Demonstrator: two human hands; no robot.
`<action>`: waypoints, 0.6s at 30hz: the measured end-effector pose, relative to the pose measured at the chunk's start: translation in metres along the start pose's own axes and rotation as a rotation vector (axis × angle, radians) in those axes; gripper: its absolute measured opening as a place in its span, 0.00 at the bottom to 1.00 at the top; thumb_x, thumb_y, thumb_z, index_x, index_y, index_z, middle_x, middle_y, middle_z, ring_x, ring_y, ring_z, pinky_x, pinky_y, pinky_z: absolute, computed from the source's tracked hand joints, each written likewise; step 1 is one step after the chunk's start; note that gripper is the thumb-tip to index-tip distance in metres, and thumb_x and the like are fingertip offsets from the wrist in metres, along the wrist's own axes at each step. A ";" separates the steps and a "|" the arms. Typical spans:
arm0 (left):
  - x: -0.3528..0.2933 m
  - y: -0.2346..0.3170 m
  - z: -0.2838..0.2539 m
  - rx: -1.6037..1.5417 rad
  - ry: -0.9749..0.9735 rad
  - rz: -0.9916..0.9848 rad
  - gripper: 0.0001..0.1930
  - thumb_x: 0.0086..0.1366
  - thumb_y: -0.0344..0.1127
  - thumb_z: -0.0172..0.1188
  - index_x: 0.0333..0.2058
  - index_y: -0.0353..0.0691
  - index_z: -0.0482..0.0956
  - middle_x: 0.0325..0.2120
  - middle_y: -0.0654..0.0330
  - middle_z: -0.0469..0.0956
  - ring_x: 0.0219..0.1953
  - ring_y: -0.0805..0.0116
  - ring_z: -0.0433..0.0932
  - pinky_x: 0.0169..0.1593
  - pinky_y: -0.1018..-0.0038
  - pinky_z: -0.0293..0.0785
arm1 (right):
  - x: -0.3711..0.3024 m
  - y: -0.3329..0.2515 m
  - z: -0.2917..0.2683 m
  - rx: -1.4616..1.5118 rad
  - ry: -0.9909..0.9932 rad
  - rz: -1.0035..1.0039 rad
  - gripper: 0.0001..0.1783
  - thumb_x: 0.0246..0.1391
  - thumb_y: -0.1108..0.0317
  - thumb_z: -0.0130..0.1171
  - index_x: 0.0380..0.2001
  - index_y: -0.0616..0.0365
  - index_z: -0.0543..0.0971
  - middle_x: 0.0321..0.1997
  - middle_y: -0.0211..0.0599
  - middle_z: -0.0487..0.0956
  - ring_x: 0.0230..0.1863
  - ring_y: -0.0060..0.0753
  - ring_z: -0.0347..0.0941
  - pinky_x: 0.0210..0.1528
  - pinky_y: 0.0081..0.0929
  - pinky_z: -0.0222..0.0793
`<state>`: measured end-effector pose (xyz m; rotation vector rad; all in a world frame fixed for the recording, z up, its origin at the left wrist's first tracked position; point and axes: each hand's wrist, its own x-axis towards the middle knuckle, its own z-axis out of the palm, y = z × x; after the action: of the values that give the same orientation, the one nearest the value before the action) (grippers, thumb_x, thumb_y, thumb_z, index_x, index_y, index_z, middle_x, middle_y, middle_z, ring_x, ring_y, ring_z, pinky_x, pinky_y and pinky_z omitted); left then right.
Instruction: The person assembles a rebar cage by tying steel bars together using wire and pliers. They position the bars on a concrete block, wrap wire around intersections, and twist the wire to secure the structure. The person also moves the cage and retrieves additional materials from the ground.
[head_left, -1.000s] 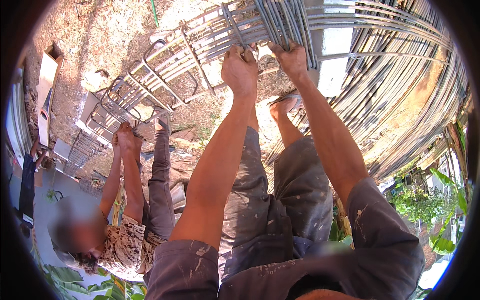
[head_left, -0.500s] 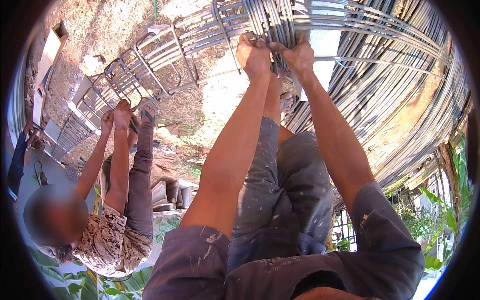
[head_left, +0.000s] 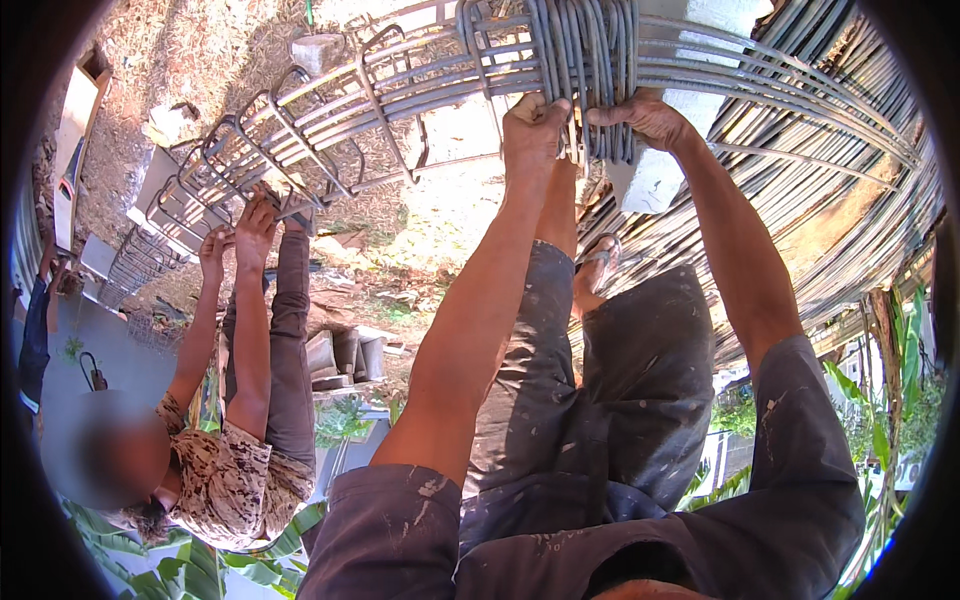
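A thick bundle of grey steel stirrups (head_left: pixel 592 60) hangs packed together around the long reinforcing bars (head_left: pixel 700 80) in front of me. My left hand (head_left: pixel 536 126) is closed at the lower left edge of the bundle, its thumb pressed over the stirrups. My right hand (head_left: pixel 645 120) grips the opposite side, with its thumb across the front of the stirrups and its other fingers partly hidden. To the left along the bars, several spaced stirrups (head_left: pixel 380 110) form an open cage.
At the left, a co-worker (head_left: pixel 230 440) has both hands (head_left: pixel 240 235) at the cage's far end. Many long steel rods (head_left: pixel 800 210) lie in a pile on the right. A pale block (head_left: pixel 650 182) is beneath the bars. Concrete pieces (head_left: pixel 345 355) sit behind the co-worker.
My hands are farther apart, the right one having moved rightward with the bundle's edge. My right leg has swung outward. The co-worker's hands have come slightly away from the cage.
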<state>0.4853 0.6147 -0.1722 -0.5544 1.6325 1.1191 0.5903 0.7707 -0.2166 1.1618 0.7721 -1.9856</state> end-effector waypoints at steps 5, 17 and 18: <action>0.006 -0.011 -0.010 0.068 -0.016 0.033 0.11 0.62 0.36 0.64 0.37 0.33 0.82 0.26 0.65 0.77 0.29 0.79 0.70 0.35 0.79 0.66 | 0.004 0.013 0.004 0.194 -0.039 -0.131 0.26 0.44 0.67 0.74 0.48 0.60 0.79 0.44 0.35 0.81 0.44 0.31 0.77 0.53 0.33 0.71; -0.002 0.005 -0.008 0.081 -0.042 -0.066 0.11 0.61 0.35 0.65 0.37 0.33 0.81 0.27 0.61 0.81 0.32 0.76 0.76 0.41 0.79 0.69 | -0.009 0.005 0.000 0.369 -0.147 -0.150 0.26 0.49 0.69 0.67 0.52 0.64 0.76 0.45 0.42 0.82 0.46 0.38 0.78 0.56 0.36 0.71; -0.004 0.003 -0.008 0.096 -0.015 -0.040 0.11 0.62 0.36 0.65 0.37 0.33 0.81 0.26 0.61 0.81 0.31 0.77 0.75 0.39 0.79 0.69 | -0.006 0.005 -0.001 0.377 -0.194 -0.130 0.28 0.47 0.69 0.69 0.53 0.63 0.75 0.47 0.41 0.81 0.47 0.38 0.78 0.56 0.37 0.71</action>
<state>0.4806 0.6089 -0.1668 -0.5124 1.6461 1.0077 0.5967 0.7699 -0.2120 1.1234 0.3915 -2.3831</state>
